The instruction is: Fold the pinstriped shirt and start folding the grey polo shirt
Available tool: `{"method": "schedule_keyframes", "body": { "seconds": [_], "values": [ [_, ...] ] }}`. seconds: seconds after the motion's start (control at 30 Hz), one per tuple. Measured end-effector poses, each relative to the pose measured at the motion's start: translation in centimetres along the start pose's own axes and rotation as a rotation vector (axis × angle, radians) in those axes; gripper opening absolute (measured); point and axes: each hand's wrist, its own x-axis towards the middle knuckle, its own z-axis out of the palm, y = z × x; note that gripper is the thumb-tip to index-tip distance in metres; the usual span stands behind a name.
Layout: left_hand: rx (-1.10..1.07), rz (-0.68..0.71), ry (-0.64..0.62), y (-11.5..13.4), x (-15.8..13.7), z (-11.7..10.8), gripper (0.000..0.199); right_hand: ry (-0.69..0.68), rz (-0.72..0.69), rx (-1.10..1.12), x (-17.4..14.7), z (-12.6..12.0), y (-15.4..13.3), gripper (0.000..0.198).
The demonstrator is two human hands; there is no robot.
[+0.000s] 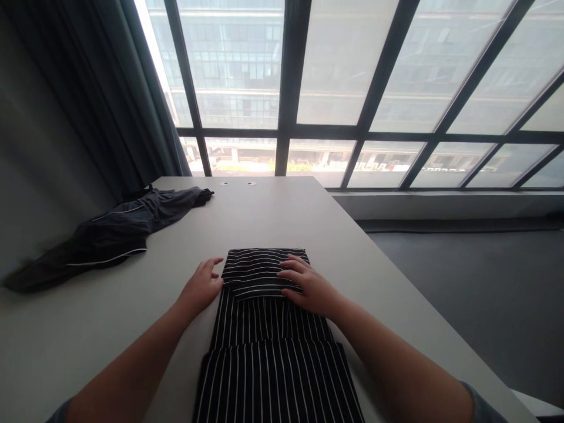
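I see the striped cloth [273, 382] at 6 o'clock on the tabletop [273, 217], its far end folded over. My 2 hands grip nothing: the right hand [311, 289] lies spread over the fold's 3 o'clock side, perhaps for keeping it flat; the left hand [201, 288], loosely curved, is just beside its 9 o'clock edge.

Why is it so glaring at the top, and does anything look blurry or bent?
In the head view, the windows glare and wash out the building outside; in that view too, the curtain sits in shadow, slanting window bars suggest a wide lens, the dark garment blurs at its left end, and the striped cloth looks fairly clear.
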Motion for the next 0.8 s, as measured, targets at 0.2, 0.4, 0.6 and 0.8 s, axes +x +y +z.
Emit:
{"method": "schedule_keyframes", "body": {
  "seconds": [0.2,0.4,0.6,0.8],
  "values": [
    [0.166,0.068,-0.063,0.8,-2.5,-1.2,0.061,-0.147,-0.065,-0.182,1.1,0.4,-3.2,0.056],
    [0.262,0.106,0.033,2.5,-1.1,0.0,0.026,-0.088,0.112,-0.186,2.7,0.6,-2.4,0.034],
    [-0.066,0.006,-0.020,1.4,-0.4,-0.1,0.027,0.031,0.223,-0.074,3.2,0.1,-1.0,0.024],
    [-0.394,-0.196,-0.145,1.7,-0.1,0.1,0.025,0.012,0.232,-0.134,3.3,-0.5,-1.3,0.029]
  ]
}}
